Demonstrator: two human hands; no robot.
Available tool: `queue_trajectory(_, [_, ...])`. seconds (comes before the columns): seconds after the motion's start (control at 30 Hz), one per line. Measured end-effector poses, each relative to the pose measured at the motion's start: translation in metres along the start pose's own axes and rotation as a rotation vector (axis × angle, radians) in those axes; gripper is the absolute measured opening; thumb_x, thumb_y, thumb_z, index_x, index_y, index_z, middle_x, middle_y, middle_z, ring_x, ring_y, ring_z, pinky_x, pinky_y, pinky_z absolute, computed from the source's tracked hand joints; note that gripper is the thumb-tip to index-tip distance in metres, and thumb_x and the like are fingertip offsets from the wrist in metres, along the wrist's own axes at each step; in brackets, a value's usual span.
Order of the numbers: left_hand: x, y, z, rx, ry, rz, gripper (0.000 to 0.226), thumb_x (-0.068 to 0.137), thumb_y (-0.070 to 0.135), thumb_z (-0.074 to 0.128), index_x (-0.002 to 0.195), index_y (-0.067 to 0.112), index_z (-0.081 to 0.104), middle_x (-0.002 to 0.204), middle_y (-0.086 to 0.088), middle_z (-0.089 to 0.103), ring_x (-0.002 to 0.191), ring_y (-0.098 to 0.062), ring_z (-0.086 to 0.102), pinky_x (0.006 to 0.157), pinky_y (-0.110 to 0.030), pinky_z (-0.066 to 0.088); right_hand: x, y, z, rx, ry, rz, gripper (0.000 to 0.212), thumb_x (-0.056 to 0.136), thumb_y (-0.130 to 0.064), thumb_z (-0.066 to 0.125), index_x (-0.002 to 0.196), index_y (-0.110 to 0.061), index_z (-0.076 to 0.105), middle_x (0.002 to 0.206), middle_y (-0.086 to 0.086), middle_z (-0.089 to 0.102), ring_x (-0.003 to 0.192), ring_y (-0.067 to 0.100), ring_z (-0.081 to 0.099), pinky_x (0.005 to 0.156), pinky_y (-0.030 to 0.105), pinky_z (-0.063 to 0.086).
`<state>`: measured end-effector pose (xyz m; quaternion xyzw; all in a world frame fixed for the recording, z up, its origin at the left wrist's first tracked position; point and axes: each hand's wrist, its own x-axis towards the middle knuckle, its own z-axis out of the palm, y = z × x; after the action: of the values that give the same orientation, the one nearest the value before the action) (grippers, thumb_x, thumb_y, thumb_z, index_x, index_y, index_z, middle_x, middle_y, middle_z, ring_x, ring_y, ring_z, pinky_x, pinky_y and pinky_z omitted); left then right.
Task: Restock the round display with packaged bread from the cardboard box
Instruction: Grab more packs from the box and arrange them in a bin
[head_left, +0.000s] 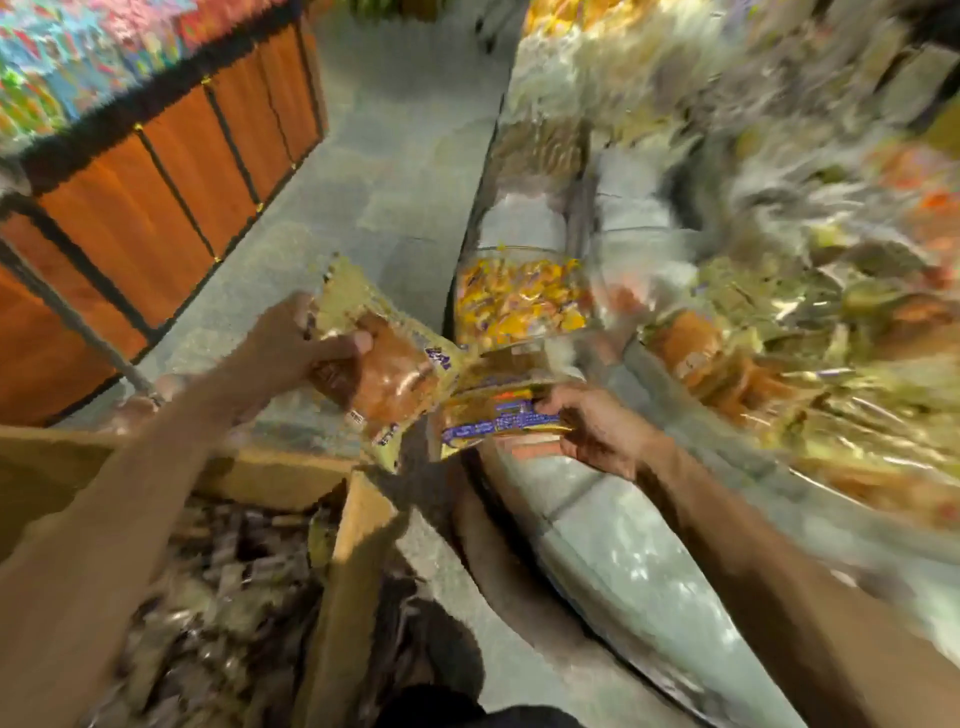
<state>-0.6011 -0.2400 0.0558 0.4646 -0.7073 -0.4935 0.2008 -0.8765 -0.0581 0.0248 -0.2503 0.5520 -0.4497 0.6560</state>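
Observation:
The view is blurred by motion. My left hand (301, 348) grips a yellow-edged packet of brown bread (384, 369), held up above the floor past the box's far edge. My right hand (597, 431) pinches a second packet with blue and yellow print (498, 421) by its right end, just beside the first one. Both packets hang between the cardboard box (353, 545) at lower left and the round display (597, 535) at right. The box holds several more wrapped packets (218, 597). Bread packets (696, 353) lie on the display's tier.
A wooden-panelled stand (171, 187) with colourful goods on top runs along the left. Grey tiled floor (395, 171) forms an aisle between it and the display. A clear tub of yellow snacks (519, 296) sits on the display's near side. My dark shoe (447, 654) is at the bottom.

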Motion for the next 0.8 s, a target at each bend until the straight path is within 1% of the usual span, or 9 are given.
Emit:
queue_trajectory(0.07, [0.018,0.033,0.051,0.019,-0.109,0.043,0.064,0.045,0.064,0.089,0.089,0.022,0.073,0.085,0.010,0.076,0.092,-0.020,0.073,0.081,-0.030,0.057,-0.048,0.015,-0.043,0.086,0.120,-0.068,0.040,0.073,0.000,0.052,0.111,-0.004,0.065,0.100,0.009,0.075,0.087,0.022,0.073,0.074,0.045,0.062])
queue_trajectory(0.13, [0.023,0.068,0.109,-0.018,-0.215,0.099,0.061,0.048,0.048,0.092,0.090,0.014,0.064,0.082,0.008,0.074,0.084,-0.019,0.072,0.079,-0.029,0.054,-0.093,0.031,-0.083,0.152,0.222,-0.125,0.051,0.066,-0.003,0.053,0.116,-0.008,0.063,0.107,0.011,0.073,0.093,0.024,0.071,0.079,0.047,0.060])
queue_trajectory(0.2, [0.018,0.102,0.166,-0.042,-0.261,0.155,0.074,0.045,0.050,0.093,0.106,0.025,0.060,0.097,0.006,0.074,0.092,-0.015,0.071,0.086,-0.033,0.053,-0.136,0.045,-0.118,0.221,0.321,-0.184,0.044,0.075,-0.001,0.053,0.115,-0.013,0.063,0.111,0.012,0.071,0.096,0.025,0.070,0.083,0.047,0.058])
queue_trajectory(0.27, [0.011,0.134,0.221,-0.059,-0.308,0.203,0.096,0.031,0.068,0.092,0.114,0.031,0.059,0.103,0.003,0.075,0.097,-0.019,0.071,0.088,-0.038,0.055,-0.172,0.054,-0.144,0.270,0.422,-0.232,0.033,0.088,0.000,0.046,0.112,-0.016,0.063,0.108,0.008,0.072,0.093,0.020,0.070,0.079,0.044,0.060])
queue_trajectory(0.33, [0.006,0.159,0.267,-0.075,-0.372,0.249,0.109,0.022,0.074,0.089,0.116,0.028,0.059,0.105,0.003,0.074,0.098,-0.017,0.071,0.087,-0.037,0.056,-0.200,0.063,-0.163,0.310,0.540,-0.267,0.024,0.095,-0.004,0.048,0.106,-0.019,0.065,0.104,0.008,0.073,0.090,0.019,0.071,0.076,0.043,0.059])
queue_trajectory(0.4, [0.005,0.177,0.307,-0.036,-0.408,0.298,0.117,0.028,0.074,0.089,0.129,0.025,0.054,0.116,0.004,0.070,0.106,-0.015,0.067,0.096,-0.040,0.053,-0.222,0.072,-0.183,0.354,0.646,-0.295,0.019,0.095,-0.011,0.059,0.112,-0.014,0.064,0.106,0.011,0.074,0.089,0.022,0.072,0.076,0.042,0.058])
queue_trajectory(0.53, [0.002,0.204,0.371,0.074,-0.449,0.403,0.091,0.044,0.061,0.092,0.117,0.023,0.053,0.102,0.011,0.067,0.096,-0.008,0.064,0.087,-0.028,0.051,-0.256,0.080,-0.218,0.362,0.780,-0.335,0.033,0.091,-0.011,0.064,0.124,-0.006,0.061,0.108,0.013,0.074,0.088,0.023,0.072,0.070,0.037,0.059])
queue_trajectory(0.7, [-0.001,0.232,0.421,0.154,-0.501,0.517,0.104,0.043,0.071,0.083,0.128,0.023,0.047,0.123,0.001,0.059,0.113,-0.021,0.055,0.100,-0.043,0.044,-0.285,0.081,-0.256,0.432,0.883,-0.410,0.023,0.088,-0.012,0.067,0.111,-0.008,0.065,0.115,0.023,0.070,0.091,0.030,0.070,0.075,0.042,0.060])
queue_trajectory(0.8, [-0.007,0.245,0.440,0.178,-0.500,0.546,0.089,0.052,0.062,0.086,0.121,0.026,0.044,0.114,0.007,0.054,0.107,-0.017,0.052,0.092,-0.038,0.041,-0.301,0.078,-0.280,0.453,0.913,-0.417,0.023,0.085,-0.012,0.069,0.108,-0.007,0.066,0.112,0.023,0.071,0.090,0.031,0.071,0.077,0.042,0.061])
